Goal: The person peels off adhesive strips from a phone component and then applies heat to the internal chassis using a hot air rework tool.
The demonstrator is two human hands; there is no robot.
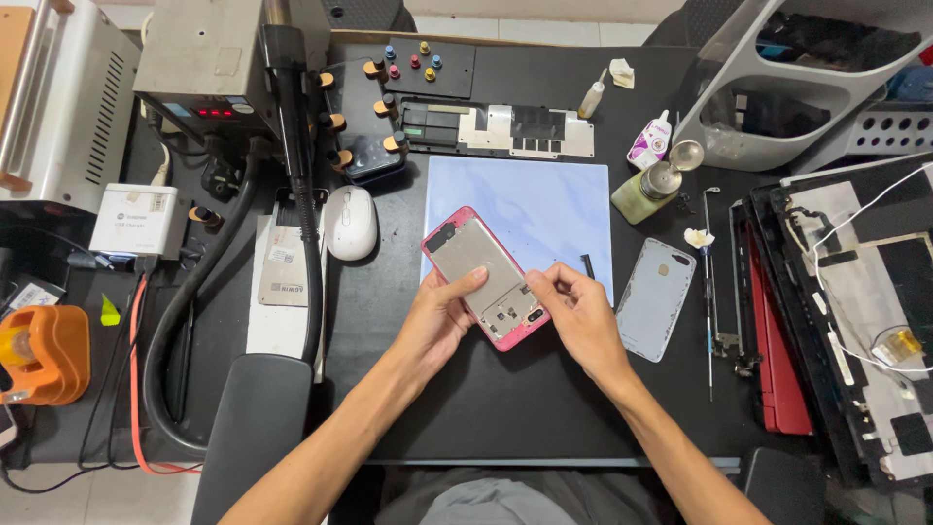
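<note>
Black bench (466,408) carries a pale blue mat (544,199) near its middle. Over the mat's near edge, both hands grip a pink phone frame (483,275): left hand (437,316) on its left side, right hand (578,311) pinching its near corner.

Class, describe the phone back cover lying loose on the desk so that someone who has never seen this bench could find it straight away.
Start at the pale blue work mat in the middle of the black desk. Just off its right edge, past the right hand, lies the back cover. It is grey-blue, flat and untouched, unlike the pink-rimmed phone frame held by both hands.
</note>
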